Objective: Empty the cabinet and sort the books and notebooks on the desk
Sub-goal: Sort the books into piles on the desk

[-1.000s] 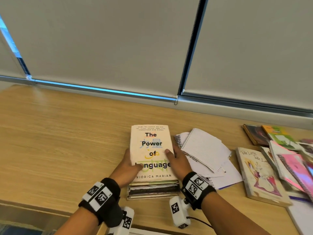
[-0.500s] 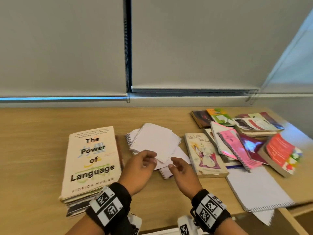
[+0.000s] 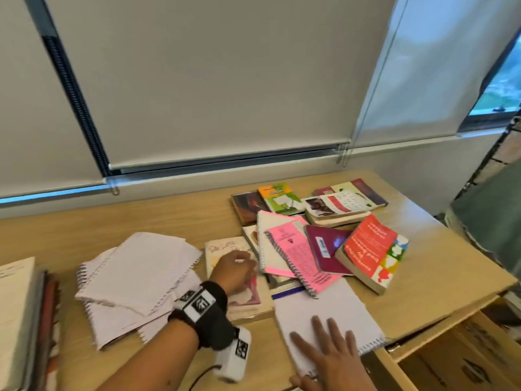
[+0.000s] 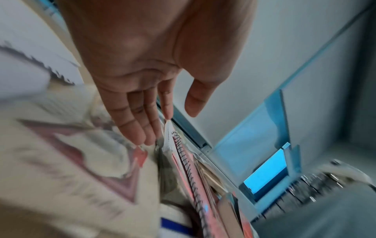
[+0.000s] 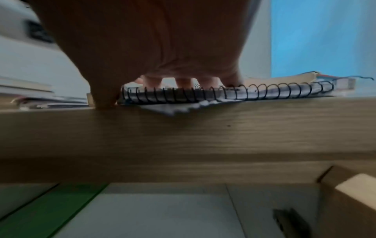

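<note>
Both hands down on the desk (image 3: 174, 221) mess, nothing actually picked up.

Right hand (image 3: 328, 354) is laid flat with fingers spread on the white spiral notebook (image 3: 332, 306) at the near edge; the right wrist view shows the fingers (image 5: 184, 82) on top of the page just behind the black coil and the thumb down on the desk edge beside it, so it's pressing, not gripping. Left hand (image 3: 234, 268) is over the pale illustrated book (image 3: 225, 246), just left of the right hand; in the left wrist view its fingers (image 4: 134, 116) are straight and relaxed, tips at the edge of the pink spiral notebook (image 3: 296, 258). Can't tell if they touch it, too blurry. Past both hands sits the jumble with the red paperback (image 3: 372, 252). Left of the left hand are loose white notepads (image 3: 135, 275) and, further left, a neat book stack (image 3: 17, 320).
</note>
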`<act>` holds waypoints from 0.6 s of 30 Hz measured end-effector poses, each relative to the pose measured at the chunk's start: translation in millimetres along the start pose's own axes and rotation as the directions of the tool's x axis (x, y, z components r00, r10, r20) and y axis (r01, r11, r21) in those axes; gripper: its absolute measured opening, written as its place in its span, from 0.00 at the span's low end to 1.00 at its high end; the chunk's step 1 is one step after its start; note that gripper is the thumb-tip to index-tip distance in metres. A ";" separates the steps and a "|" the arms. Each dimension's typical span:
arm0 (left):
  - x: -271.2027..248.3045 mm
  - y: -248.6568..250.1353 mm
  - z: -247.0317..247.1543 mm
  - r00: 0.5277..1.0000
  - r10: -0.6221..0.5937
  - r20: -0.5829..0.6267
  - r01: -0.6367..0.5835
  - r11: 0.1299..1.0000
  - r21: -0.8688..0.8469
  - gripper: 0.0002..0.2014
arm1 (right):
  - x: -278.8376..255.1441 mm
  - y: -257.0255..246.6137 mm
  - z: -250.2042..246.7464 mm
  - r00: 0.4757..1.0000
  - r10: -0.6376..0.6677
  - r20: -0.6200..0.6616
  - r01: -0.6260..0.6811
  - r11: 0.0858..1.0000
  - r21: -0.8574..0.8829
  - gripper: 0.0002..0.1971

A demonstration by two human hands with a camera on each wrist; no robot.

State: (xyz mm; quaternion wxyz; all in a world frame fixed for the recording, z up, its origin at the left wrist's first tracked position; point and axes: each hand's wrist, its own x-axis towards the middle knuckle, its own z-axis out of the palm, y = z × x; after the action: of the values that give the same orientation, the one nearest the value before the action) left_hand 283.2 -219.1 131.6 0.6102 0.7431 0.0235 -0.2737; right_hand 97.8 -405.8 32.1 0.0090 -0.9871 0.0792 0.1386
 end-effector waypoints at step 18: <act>70.9 20.6 94.0 0.997 -0.068 0.025 0.064 0.987 0.147 0.11 | 41.8 119.2 17.5 0.976 -0.146 -0.161 0.143 0.989 -0.028 0.36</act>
State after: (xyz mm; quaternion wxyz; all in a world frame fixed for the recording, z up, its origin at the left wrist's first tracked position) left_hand 315.5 -332.0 109.2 0.5449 0.7805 0.0189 -0.3059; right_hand 113.7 -529.3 4.3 0.0045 -0.9983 0.0066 0.0570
